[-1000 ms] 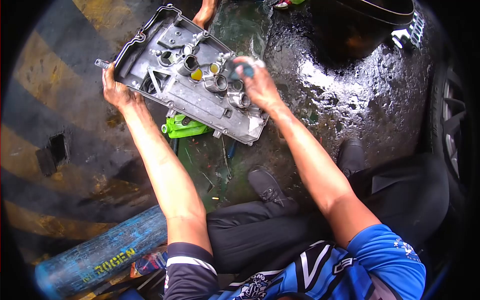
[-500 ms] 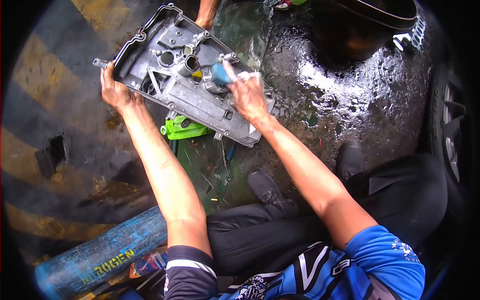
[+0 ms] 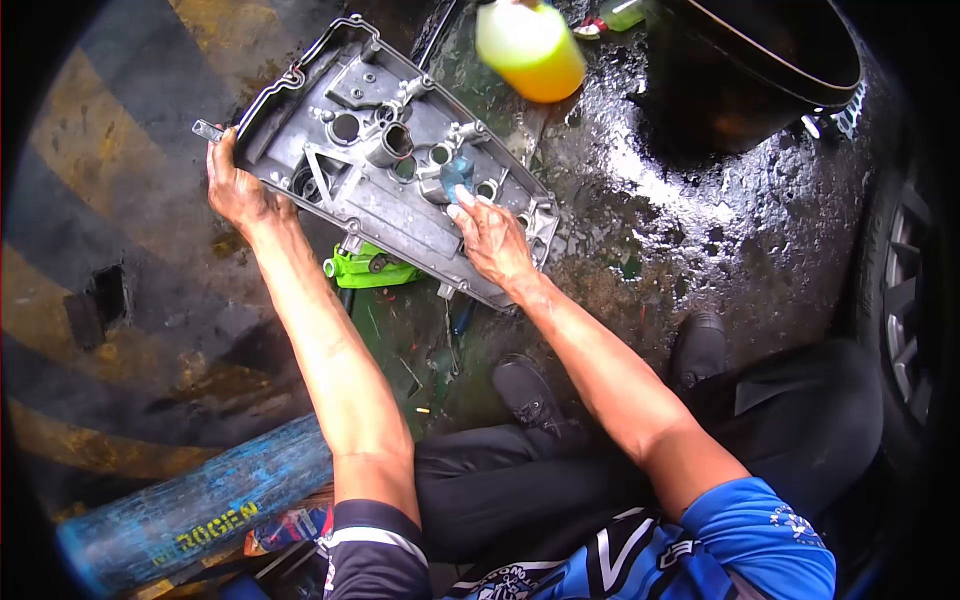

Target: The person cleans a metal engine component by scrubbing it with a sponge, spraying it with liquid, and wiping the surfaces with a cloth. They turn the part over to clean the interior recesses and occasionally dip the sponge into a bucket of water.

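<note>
A grey metal engine valve cover (image 3: pixel 400 210) is held tilted above the floor, its hollow inner side facing up. My left hand (image 3: pixel 243 190) is closed around its left edge, thumb on the rim near a small metal tab. My right hand (image 3: pixel 492 238) reaches over the lower right part of the cover, pinching a blue rag-like piece (image 3: pixel 457 180) against the round openings. Blur hides the exact kind of that blue piece. Under the cover's lower edge lies a bright green plastic-bodied object (image 3: pixel 372 266), partly hidden.
A bottle of yellow liquid (image 3: pixel 535 55) is at the top, beyond the cover. A large dark drum (image 3: pixel 745 80) stands upper right on wet floor (image 3: pixel 650 220). A blue cylinder (image 3: pixel 205 510) lies lower left, a car wheel (image 3: pixel 905 290) stands right.
My right hand has shifted slightly down with the blue piece. Another person's arm behind the cover is gone from there, and the yellow bottle now shows at the top. My left hand keeps its hold.
</note>
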`<state>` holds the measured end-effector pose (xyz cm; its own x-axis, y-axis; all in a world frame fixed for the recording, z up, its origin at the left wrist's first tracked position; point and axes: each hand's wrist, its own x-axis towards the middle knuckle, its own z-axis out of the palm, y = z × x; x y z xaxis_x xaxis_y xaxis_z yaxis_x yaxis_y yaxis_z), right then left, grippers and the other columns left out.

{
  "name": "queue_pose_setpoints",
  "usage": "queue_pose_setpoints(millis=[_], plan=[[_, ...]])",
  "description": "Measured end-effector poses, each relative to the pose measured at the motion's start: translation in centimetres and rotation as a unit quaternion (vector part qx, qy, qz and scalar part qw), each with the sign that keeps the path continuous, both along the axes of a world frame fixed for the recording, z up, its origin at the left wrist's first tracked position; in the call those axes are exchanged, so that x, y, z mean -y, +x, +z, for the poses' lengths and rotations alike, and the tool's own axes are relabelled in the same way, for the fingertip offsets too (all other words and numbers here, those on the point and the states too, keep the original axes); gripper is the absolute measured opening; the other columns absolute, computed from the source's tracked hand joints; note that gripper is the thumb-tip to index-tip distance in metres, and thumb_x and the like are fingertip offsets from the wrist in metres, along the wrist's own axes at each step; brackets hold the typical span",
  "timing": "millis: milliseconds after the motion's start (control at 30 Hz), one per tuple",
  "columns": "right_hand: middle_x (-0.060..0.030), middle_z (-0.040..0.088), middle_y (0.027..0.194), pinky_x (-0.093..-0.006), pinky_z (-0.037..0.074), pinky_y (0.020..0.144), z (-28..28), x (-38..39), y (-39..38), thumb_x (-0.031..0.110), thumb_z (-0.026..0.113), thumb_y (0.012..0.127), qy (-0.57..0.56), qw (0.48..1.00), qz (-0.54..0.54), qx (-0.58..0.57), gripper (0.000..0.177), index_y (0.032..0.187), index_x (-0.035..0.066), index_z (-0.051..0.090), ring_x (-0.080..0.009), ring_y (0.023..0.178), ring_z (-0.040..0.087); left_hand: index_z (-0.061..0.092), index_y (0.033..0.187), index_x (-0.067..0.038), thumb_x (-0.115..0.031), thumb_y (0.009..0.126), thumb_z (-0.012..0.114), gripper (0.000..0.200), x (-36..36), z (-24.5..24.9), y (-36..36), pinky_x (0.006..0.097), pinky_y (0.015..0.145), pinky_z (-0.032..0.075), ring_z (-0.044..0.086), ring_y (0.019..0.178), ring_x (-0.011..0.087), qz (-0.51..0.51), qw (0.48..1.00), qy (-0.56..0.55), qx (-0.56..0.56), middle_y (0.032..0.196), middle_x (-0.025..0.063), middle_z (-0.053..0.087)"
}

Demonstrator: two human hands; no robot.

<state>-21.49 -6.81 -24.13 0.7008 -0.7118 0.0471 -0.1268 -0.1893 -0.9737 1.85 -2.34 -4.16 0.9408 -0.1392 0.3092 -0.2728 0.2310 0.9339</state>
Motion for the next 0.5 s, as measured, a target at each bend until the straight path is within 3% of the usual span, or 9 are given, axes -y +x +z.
queue_pose_setpoints(millis=[33,133,167,267,300,433,500], plan=[[-0.0262,0.067,0.112,-0.0469,0.050,0.090,0.7,0.7,-0.3,0.028,0.058,0.098,0.047,0.997,0.050,-0.025,0.039,0.126,0.001,0.062,-0.0442,0.105,0.063,0.065,0.112,0.006,-0.008,0.089,0.062,0.027,-0.2,0.0,0.3,0.0363,0.081,0.057,0.068,0.090,0.0244,-0.002,1.000,0.003,-0.003,0.103,0.0124,0.067],[-0.0255,0.068,0.113,-0.0453,0.050,0.090,0.4,1.8,0.3,0.027,0.060,0.096,0.089,0.991,0.097,-0.027,0.044,0.129,-0.001,0.060,-0.0418,0.106,0.065,0.065,0.112,0.004,-0.010,0.090,0.062,0.025,-0.4,-0.3,0.5,0.0375,0.081,0.058,0.069,0.091,0.0240,-0.032,0.999,-0.014,-0.027,0.104,0.0115,0.067],[-0.0233,0.071,0.102,-0.0423,0.054,0.081,1.1,3.1,0.5,0.025,0.061,0.093,0.096,0.985,0.134,-0.039,0.046,0.129,-0.004,0.059,-0.0360,0.094,0.070,0.065,0.112,0.003,-0.010,0.090,0.062,0.025,-0.5,-0.3,0.4,0.0377,0.082,0.058,0.069,0.091,0.0239,-0.036,0.999,-0.017,-0.031,0.104,0.0114,0.067],[-0.0182,0.071,0.084,-0.0403,0.055,0.069,2.5,4.8,2.2,0.022,0.061,0.092,0.142,0.957,0.222,-0.118,0.043,0.124,-0.007,0.061,-0.0277,0.072,0.070,0.065,0.116,0.003,-0.011,0.091,0.061,0.029,-0.4,-0.1,-0.5,0.0376,0.086,0.056,0.068,0.095,0.0242,-0.047,0.998,-0.027,-0.032,0.106,0.0117,0.068],[-0.0113,0.065,0.071,-0.0359,0.052,0.053,3.1,5.1,3.3,0.018,0.059,0.092,0.170,0.921,0.289,-0.199,0.034,0.116,-0.006,0.060,-0.0191,0.053,0.061,0.065,0.116,0.002,-0.011,0.091,0.061,0.029,0.0,0.2,-0.9,0.0377,0.088,0.055,0.067,0.096,0.0246,-0.036,0.999,-0.020,-0.014,0.106,0.0117,0.068],[-0.0056,0.057,0.062,-0.0281,0.041,0.041,3.5,5.0,1.2,0.015,0.052,0.096,0.410,0.880,0.239,-0.029,0.018,0.104,-0.001,0.057,-0.0124,0.047,0.053,0.064,0.119,0.003,-0.010,0.090,0.061,0.032,0.5,0.6,-1.4,0.0364,0.089,0.053,0.067,0.097,0.0243,-0.029,0.999,-0.012,0.007,0.109,0.0115,0.067],[-0.0040,0.057,0.063,-0.0301,0.043,0.042,2.3,5.0,1.0,0.013,0.047,0.097,0.453,0.860,0.233,0.014,0.017,0.104,0.000,0.055,-0.0129,0.046,0.053,0.063,0.120,0.003,-0.010,0.090,0.062,0.032,0.4,0.5,-1.1,0.0373,0.088,0.054,0.067,0.096,0.0244,-0.038,0.999,-0.011,-0.005,0.108,0.0116,0.068]])
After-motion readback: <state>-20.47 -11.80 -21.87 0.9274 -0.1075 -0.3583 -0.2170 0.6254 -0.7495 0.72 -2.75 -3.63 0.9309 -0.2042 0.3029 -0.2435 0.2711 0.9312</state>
